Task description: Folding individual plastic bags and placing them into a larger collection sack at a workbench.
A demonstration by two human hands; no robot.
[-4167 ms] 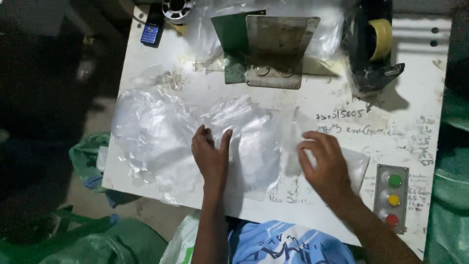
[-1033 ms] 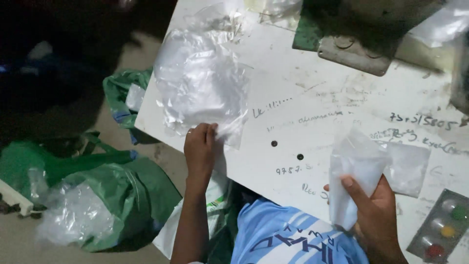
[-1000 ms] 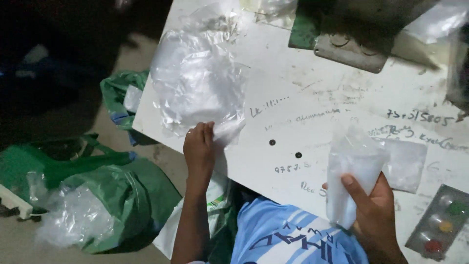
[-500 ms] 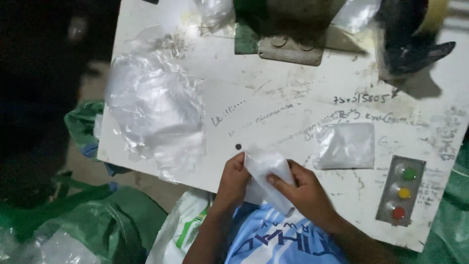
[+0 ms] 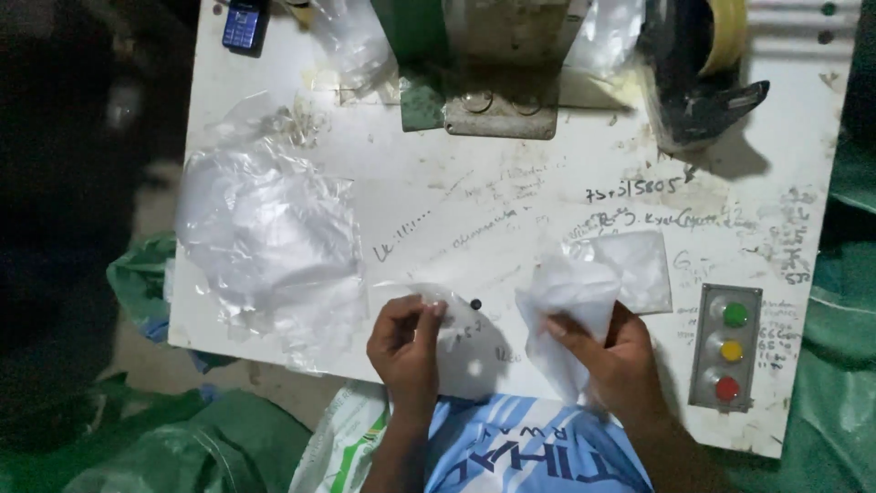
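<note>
— Nearest items?
— I log: left hand [image 5: 406,340] pinching a clear film [image 5: 444,298]; right hand [image 5: 613,356] gripping a white bag [image 5: 568,306], long axis running toward me.
— Beyond?
— Scribbled white table [image 5: 511,210], bag pile [image 5: 265,242], button box [image 5: 728,347], phone [image 5: 243,25] farthest; dim room.

Blue shirt [image 5: 511,452] with white lettering, bare forearms
</note>
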